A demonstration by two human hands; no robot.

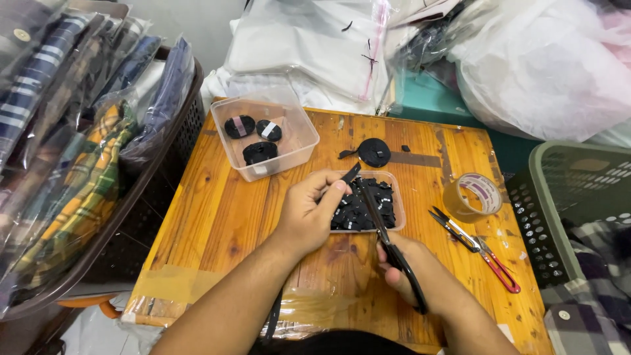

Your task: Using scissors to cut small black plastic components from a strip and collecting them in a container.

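My left hand [309, 210] pinches a thin black strip [350, 173] that sticks up past my fingertips, over a small clear tray [399, 209] filled with several cut black pieces. My right hand [401, 266] grips black scissors [388, 240], whose blades reach up to the strip just above the tray. A black roll of tape [374, 152] with a loose end lies on the wooden table [217, 210] behind the tray.
A clear plastic box [299, 144] at the back left holds three black rolls. Clear packing tape [470, 195] and red-handled snips [476, 248] lie to the right. A dark basket of bagged plaid cloth [72, 164] stands left, a green basket [565, 197] right, plastic bags behind.
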